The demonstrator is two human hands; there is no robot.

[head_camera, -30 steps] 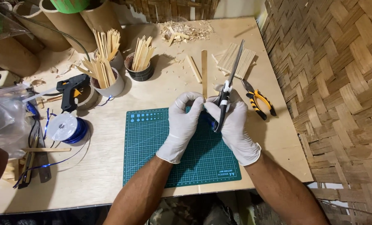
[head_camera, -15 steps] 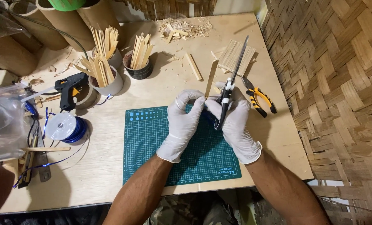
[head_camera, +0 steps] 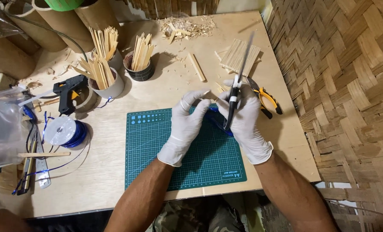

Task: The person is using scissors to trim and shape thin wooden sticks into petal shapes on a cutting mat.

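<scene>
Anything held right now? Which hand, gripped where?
Right hand grips a long thin black tool at its lower end, near a white band. Left hand pinches something small beside it, too hidden to name.

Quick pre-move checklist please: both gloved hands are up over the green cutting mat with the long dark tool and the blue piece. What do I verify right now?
1. Right hand grips the long dark tool, tip pointing away from the body: ok.
2. Left hand fingers away from the tool's tip: ok.
3. Blue piece held securely between the hands: cannot tell, mostly hidden.
4. Green cutting mat lies under the hands, bare: ok.
5. Yellow-handled pliers lie close beside the right hand on the table: not ok.
6. Gloves on both hands look intact: ok.
</scene>
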